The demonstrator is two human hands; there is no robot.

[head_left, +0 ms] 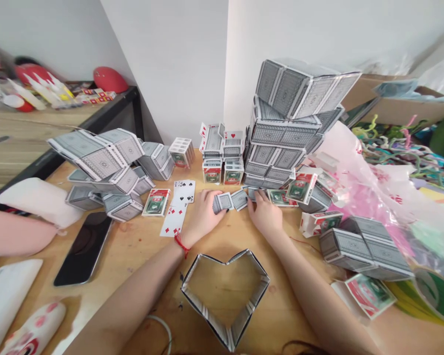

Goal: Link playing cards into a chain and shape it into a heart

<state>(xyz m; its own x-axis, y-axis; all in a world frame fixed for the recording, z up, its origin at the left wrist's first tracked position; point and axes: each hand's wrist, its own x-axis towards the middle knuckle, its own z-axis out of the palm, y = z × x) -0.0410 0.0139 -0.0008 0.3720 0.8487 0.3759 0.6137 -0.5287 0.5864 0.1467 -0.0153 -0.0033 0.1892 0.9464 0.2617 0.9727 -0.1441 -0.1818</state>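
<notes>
My left hand (206,212), with a red string on its wrist, is closed around grey-backed playing cards (225,201) held low over the wooden table. Just to its right, my right hand (265,212) has its fingers curled over more grey-backed cards (240,199). Its thumb touches the edge of one, and its fingertips are partly hidden. Between my forearms stands a heart-shaped frame of folded cards (227,340). Face-up cards (173,219) lie left of my left hand, beside a red and green card box (156,202).
A tall stack of folded-card blocks (277,133) rises behind my right hand. Lower card blocks stand left (96,158) and right (366,246). Card boxes (212,172) stand at the back by the wall. A phone (84,249) lies left; tape (434,296) sits right.
</notes>
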